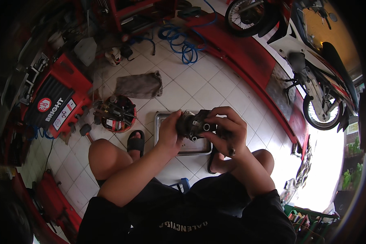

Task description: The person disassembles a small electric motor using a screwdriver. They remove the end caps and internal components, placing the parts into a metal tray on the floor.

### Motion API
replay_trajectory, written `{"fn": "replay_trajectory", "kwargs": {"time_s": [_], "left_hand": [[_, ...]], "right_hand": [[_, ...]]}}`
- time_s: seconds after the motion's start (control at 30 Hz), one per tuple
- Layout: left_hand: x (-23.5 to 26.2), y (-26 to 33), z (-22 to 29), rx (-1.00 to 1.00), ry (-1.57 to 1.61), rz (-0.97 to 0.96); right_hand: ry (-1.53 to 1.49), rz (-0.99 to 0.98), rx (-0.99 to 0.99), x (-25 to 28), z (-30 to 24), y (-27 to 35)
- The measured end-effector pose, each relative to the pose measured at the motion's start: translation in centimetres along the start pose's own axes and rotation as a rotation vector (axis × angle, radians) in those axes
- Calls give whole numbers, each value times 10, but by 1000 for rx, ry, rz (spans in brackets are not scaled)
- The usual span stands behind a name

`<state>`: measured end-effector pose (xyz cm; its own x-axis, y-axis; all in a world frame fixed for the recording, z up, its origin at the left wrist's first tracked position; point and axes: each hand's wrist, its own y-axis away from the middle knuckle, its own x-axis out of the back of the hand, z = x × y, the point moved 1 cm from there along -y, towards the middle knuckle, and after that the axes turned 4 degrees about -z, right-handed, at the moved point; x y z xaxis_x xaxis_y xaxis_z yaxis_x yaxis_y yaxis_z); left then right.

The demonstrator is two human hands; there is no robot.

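Observation:
I sit low over a white tiled floor and hold a dark, greasy metal engine part (194, 124) in both hands above a shallow metal tray (162, 118). My left hand (169, 132) grips its left side, palm against it. My right hand (227, 129) wraps over its right side and top, fingers curled around it. The part has round openings facing me. My knees and black sandals flank the tray.
A red tub of hand tools (117, 114) stands left of the tray, a grey rag (139, 85) behind it. A red tool cabinet (59, 103) is at the left. A blue hose (182, 40) coils at the back. A motorcycle (313, 77) sits on a red ramp (248, 65) at the right.

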<state>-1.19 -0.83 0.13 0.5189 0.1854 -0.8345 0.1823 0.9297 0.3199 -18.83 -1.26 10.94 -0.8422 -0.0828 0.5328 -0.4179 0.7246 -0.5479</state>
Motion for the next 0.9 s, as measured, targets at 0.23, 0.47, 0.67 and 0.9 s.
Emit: {"fn": "replay_trajectory", "kwargs": {"time_s": [0.23,0.47,0.67,0.9], "left_hand": [[8,-3,-2,47,-2,-122],[0,4,4,172,127,-228],[9,0,2,210,83,-263],[1,7,1,244,125,-256]], "right_hand": [[161,16,160,-4,-10,1],[163,26,273,-5,-15,6],[120,6,224,-9,-14,12],[125,-51,197,-9,-14,15]]}}
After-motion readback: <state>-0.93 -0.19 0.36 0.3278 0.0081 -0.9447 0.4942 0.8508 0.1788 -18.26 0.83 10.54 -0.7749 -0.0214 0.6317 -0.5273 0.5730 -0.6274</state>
